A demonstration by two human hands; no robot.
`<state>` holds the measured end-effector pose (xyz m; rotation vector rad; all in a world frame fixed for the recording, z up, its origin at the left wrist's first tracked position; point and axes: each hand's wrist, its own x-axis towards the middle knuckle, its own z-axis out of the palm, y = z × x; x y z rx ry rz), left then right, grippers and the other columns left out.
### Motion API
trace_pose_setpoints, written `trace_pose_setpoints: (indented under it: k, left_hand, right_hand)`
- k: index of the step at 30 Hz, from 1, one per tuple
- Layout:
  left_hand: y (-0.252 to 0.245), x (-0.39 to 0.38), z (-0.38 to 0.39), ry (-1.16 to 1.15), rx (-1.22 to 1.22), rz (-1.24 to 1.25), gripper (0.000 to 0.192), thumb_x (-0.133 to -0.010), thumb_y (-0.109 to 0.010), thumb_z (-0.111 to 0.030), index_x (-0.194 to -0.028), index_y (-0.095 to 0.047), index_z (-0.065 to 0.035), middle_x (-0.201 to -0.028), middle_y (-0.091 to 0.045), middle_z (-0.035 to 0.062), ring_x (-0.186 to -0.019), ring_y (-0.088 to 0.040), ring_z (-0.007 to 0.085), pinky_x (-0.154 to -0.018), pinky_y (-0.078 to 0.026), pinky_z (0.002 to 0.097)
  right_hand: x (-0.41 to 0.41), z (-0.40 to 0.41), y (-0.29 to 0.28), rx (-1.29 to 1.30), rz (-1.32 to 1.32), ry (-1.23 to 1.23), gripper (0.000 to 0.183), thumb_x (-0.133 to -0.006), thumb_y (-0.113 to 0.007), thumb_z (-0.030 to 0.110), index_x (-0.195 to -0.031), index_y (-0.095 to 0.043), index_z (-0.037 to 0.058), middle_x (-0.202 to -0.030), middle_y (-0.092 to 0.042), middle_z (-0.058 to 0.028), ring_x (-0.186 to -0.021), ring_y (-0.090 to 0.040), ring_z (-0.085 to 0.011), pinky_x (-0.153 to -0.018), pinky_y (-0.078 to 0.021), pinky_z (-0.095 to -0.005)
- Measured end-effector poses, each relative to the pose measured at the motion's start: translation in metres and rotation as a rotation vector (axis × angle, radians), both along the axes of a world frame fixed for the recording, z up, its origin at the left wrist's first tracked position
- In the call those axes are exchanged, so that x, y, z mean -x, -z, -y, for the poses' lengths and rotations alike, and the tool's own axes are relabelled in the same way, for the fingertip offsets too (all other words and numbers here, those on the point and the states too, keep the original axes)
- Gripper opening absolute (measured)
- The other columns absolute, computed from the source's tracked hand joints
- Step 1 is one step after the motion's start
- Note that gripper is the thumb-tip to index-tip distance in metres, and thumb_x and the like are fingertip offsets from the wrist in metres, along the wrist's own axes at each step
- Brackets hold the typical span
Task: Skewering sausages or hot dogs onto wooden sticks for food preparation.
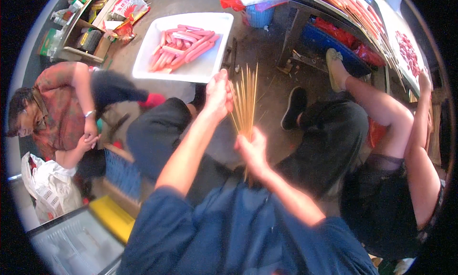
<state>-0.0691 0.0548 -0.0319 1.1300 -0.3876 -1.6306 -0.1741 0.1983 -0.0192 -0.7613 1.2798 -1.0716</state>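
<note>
A fanned bundle of thin wooden skewers (245, 103) stands upright before me, gripped near its lower part by my right hand (253, 148). Beside the upper left of the bundle is my left hand (219, 94), its fingers curled close to the outer skewers; whether it pinches one is unclear. Just beyond it lies a white plastic tray (143, 66) holding a pile of pink sausages (186, 48). At the upper right, skewered sausages (357, 12) lie in rows on a table, with small pieces of pink meat (408, 53) near them.
One person (64, 103) sits at the left with hands together; another person's bare leg (383, 103) and arm are at the right. A blue bin (260, 16) stands beyond the tray. Shelves (86, 39) are at the upper left, a white bag (53, 185) at the lower left.
</note>
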Motion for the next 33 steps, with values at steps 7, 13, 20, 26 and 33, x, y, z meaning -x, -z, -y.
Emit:
trace_pose_setpoints:
  k: [7,13,20,26,33]
  left_hand:
    - [0.005,0.011,-0.018,0.09,0.005,0.009,0.025,-0.095,-0.051,-0.034,-0.082,-0.041,-0.0151,-0.059,-0.037,-0.0047,-0.045,-0.035,0.0051,-0.038,-0.031,0.0187]
    - [0.007,0.02,-0.032,0.113,-0.044,-0.133,0.009,-0.097,-0.047,-0.024,-0.094,-0.048,-0.0157,-0.068,-0.042,-0.0064,-0.049,-0.035,0.0025,-0.038,-0.028,0.0176]
    - [0.007,0.03,-0.05,0.176,-0.068,-0.004,0.024,-0.095,-0.048,-0.039,-0.093,-0.05,-0.0151,-0.064,-0.038,-0.0076,-0.047,-0.031,0.0017,-0.038,-0.026,0.0158]
    - [0.0,0.017,-0.033,0.116,0.003,-0.028,0.027,-0.093,-0.052,-0.038,-0.083,-0.044,-0.015,-0.059,-0.038,-0.0059,-0.043,-0.035,0.0046,-0.037,-0.031,0.0186]
    - [-0.006,0.014,-0.03,0.08,0.029,-0.019,0.03,-0.093,-0.052,-0.039,-0.079,-0.042,-0.0157,-0.056,-0.037,-0.0056,-0.04,-0.035,0.0052,-0.034,-0.032,0.0199]
  right_hand:
    - [0.002,-0.002,0.0,-0.039,0.049,0.043,0.003,-0.085,-0.053,0.004,-0.084,-0.051,0.0032,-0.063,-0.054,-0.0013,-0.055,-0.052,-0.0086,-0.051,-0.0435,-0.0238]
    - [0.004,-0.002,0.003,-0.025,0.047,0.07,0.003,-0.085,-0.053,0.003,-0.084,-0.051,0.0031,-0.063,-0.054,-0.001,-0.054,-0.052,-0.0082,-0.05,-0.0428,-0.0234]
    - [0.003,-0.002,0.003,-0.015,0.069,0.116,0.003,-0.085,-0.053,0.005,-0.086,-0.052,0.0026,-0.064,-0.055,-0.0006,-0.053,-0.051,-0.0075,-0.049,-0.0409,-0.0224]
    - [0.005,0.008,0.0,-0.008,0.033,0.018,0.008,-0.087,-0.054,0.012,-0.087,-0.053,0.0037,-0.063,-0.056,-0.0004,-0.052,-0.048,-0.0056,-0.046,-0.0375,-0.0211]
    - [0.009,0.001,-0.001,-0.049,0.027,-0.026,0.007,-0.086,-0.055,0.011,-0.086,-0.053,0.0039,-0.062,-0.055,-0.0003,-0.052,-0.048,-0.0057,-0.046,-0.0383,-0.022]
